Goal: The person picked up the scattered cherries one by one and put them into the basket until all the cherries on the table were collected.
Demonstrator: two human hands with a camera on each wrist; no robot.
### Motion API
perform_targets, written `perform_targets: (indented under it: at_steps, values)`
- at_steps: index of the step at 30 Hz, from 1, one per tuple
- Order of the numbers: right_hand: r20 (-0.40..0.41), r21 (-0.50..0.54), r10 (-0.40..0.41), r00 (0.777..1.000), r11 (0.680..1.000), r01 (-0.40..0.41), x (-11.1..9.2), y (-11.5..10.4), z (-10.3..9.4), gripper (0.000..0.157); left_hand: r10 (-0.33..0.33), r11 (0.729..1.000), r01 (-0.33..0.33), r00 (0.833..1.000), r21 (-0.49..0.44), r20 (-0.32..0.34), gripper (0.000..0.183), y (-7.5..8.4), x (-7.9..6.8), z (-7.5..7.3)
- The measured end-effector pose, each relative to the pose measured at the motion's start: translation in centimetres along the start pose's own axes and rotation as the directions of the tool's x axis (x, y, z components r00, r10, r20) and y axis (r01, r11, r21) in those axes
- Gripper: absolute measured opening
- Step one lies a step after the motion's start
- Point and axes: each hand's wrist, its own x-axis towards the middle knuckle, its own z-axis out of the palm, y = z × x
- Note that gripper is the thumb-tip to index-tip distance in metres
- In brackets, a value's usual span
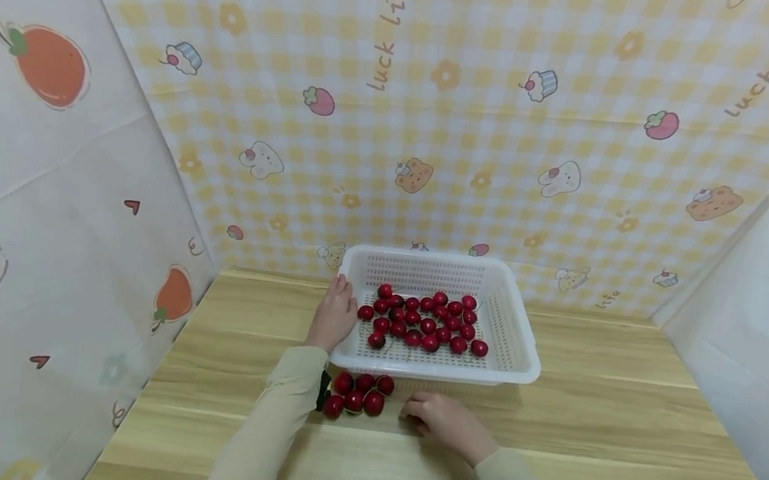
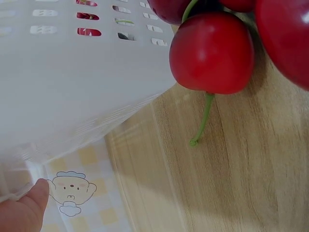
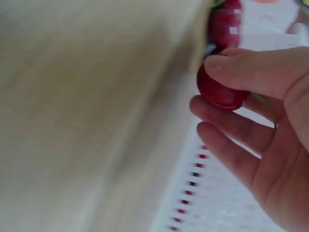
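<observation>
A white plastic basket (image 1: 520,336) with slotted walls holds many dark red cherries (image 1: 428,325). My left hand (image 1: 334,313) holds its left rim; in the left wrist view a fingertip (image 2: 38,193) shows near the basket wall. In front of the basket, several more cherries (image 1: 354,401) lie grouped on the table beside my left sleeve. My right hand (image 1: 447,422) is just right of that group, low over the table. The right wrist view shows its thumb and fingers pinching one cherry (image 3: 221,92) with a green stem.
The light wood-grain table (image 1: 616,413) ends at a yellow checked cloth (image 1: 482,142) behind the basket. A white cloth with fruit prints (image 1: 41,164) hangs on the left, and a pale wall (image 1: 763,304) stands on the right.
</observation>
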Motion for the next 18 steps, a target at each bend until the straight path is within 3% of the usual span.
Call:
perform_targets:
  at_steps: [8,15,18]
  values:
    - [-0.040,0.015,-0.005,0.999,1.000,0.005,-0.6,-2.6,-4.3,0.019,-0.006,1.000,0.006,1.000,0.012,0.009,0.043,0.0,-0.1,-0.1]
    - [-0.058,-0.021,-0.135,0.989,0.991,0.134,-0.7,-4.0,-9.0,0.021,-0.005,1.000,0.005,1.000,0.010,0.016,0.043,0.0,-0.1,0.0]
    - [-0.057,-0.020,-0.148,0.987,0.989,0.147,-0.4,-3.7,-10.7,0.017,-0.009,1.000,0.008,1.000,0.016,0.018,0.043,0.1,0.0,-0.1]
